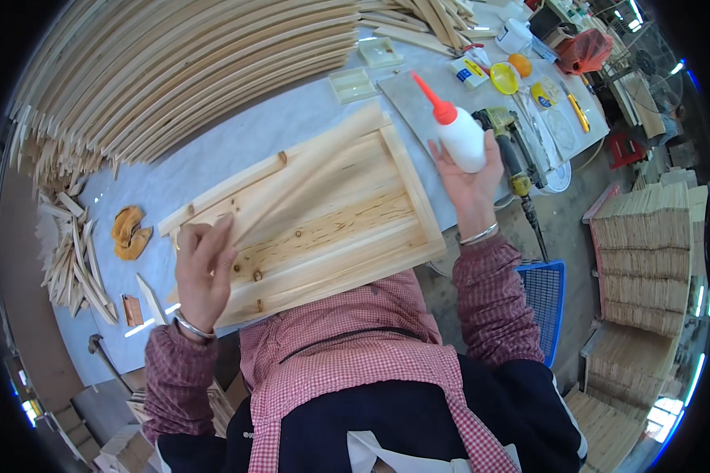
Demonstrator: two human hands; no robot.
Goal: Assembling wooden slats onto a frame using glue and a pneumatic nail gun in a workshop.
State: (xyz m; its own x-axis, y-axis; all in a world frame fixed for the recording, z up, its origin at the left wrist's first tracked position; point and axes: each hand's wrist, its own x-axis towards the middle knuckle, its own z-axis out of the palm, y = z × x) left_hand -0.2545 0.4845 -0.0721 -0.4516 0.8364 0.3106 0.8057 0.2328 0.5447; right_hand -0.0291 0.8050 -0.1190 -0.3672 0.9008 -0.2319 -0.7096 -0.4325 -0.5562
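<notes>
My left hand (202,272) is closed with its fingers pinching the near end of a wooden strip (304,173). The strip looks smeared by motion and slants across a pale wooden panel (335,225) toward its far right corner. Strips edge the panel along its far and right sides, and its near edge rests by my checked apron (371,315). Over on the right, my right hand (475,185), palm up, grips a white glue bottle (462,143) with a red nozzle, tilted up and leftward. The bottle is held above the table, beside the panel's right end.
Long wooden strips (205,71) are stacked at the far left, with short offcuts (79,260) and an orange-brown cloth (130,232) below them. A power tool (513,154) lies right of my right hand. Board stacks (643,252) and a blue basket (544,299) stand further right.
</notes>
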